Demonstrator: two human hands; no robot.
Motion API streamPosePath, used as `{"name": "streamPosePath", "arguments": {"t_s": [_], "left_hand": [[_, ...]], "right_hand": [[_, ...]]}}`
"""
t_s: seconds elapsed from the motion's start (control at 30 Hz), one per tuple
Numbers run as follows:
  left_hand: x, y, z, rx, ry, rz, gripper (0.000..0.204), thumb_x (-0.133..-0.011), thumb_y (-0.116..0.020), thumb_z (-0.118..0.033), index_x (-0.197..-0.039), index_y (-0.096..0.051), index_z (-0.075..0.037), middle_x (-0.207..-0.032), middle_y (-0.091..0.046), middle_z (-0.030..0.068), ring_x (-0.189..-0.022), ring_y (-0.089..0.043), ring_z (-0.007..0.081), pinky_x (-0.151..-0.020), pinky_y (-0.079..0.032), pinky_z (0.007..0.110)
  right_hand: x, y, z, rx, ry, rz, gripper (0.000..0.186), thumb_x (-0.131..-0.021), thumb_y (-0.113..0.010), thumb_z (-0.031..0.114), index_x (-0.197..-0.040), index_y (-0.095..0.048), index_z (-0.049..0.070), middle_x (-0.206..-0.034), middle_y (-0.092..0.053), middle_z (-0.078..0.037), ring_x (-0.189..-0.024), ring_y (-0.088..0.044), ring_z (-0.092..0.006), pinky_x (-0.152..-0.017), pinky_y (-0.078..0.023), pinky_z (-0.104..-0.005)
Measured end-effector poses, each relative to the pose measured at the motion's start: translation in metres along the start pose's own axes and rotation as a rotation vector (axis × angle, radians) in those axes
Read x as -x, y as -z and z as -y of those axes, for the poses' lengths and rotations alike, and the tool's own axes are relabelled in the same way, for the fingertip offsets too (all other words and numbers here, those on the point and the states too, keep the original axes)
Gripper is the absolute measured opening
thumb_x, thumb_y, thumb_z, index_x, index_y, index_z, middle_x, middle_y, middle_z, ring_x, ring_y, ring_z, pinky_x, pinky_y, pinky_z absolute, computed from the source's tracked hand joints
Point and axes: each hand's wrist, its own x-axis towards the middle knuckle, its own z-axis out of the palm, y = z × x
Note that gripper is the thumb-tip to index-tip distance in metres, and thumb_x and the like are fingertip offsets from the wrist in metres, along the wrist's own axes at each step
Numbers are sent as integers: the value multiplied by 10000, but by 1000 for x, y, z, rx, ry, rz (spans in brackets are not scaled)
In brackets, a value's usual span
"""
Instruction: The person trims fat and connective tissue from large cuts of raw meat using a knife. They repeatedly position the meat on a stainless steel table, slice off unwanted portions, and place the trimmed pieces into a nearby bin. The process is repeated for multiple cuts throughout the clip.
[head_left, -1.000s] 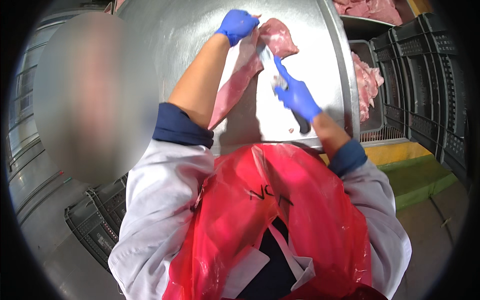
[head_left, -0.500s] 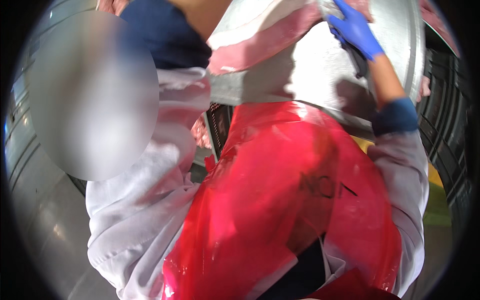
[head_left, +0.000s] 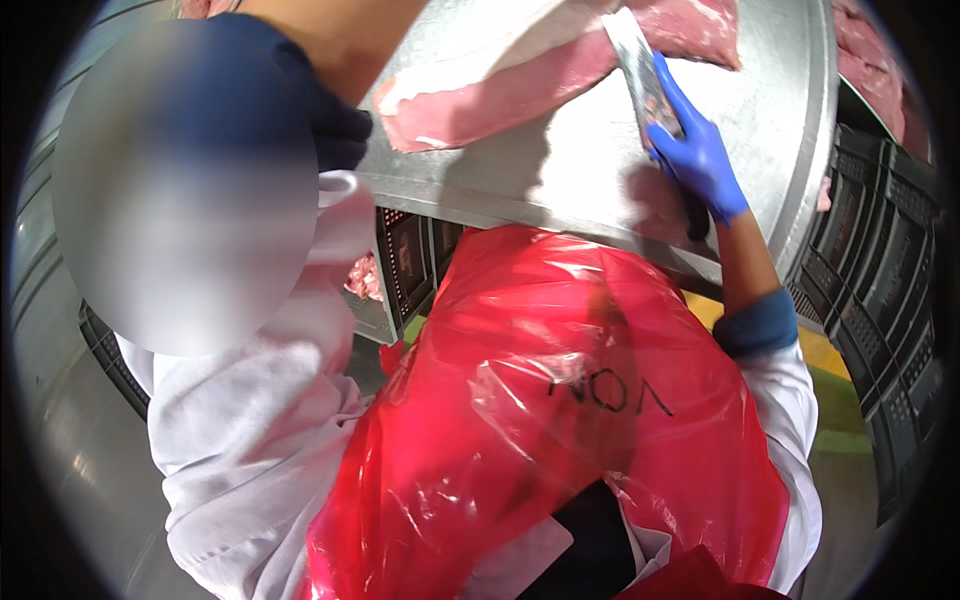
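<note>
My right hand point(head_left: 700, 165), in a blue glove, is closed around the dark handle of a knife point(head_left: 634, 75). The forefinger stretches along the blade, which points away from me; its tip lies at the edge of a long slab of pink meat point(head_left: 500, 98) with a white fat layer. More pink meat point(head_left: 688, 32) lies right of the blade; I cannot tell whether the two join. The meat rests on a metal table point(head_left: 590, 195). My left forearm point(head_left: 345, 40) reaches past the top edge, so that hand is out of sight.
Black crates point(head_left: 870, 240) stand right of the table, with more meat point(head_left: 868, 60) at the far right. Below the table's front left is a black crate point(head_left: 408, 255) beside small meat pieces point(head_left: 365, 278). A red plastic apron point(head_left: 540, 400) covers my front. A blurred oval hides the upper left.
My right hand and the knife have come nearer to me, and the blade now shows clearly. My left forearm has shifted left. The whole view has moved slightly.
</note>
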Motion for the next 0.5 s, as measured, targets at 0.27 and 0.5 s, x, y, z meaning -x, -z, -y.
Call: {"name": "streamPosePath", "arguments": {"t_s": [0.27,0.5], "left_hand": [[-14,6,23,230,-132,-65,372,-912,-685,-338,-690,-668,-40,-598,-562,56,-511,-472,149,-449,-336,348],[11,19,0,162,-117,-139,293,-916,-656,-263,-724,-685,-44,-633,-582,57,-532,-493,147,-478,-370,324]], "right_hand": [[1,-10,10,155,9,-13,699,-927,-571,197,-1573,-315,275,-1072,-734,-145,-763,-694,-218,-802,-565,-371],[-51,-3,39,113,-213,99,685,-941,-572,260,-1565,-303,351,-762,-628,-108,-628,-609,-199,-661,-554,-351]]}}
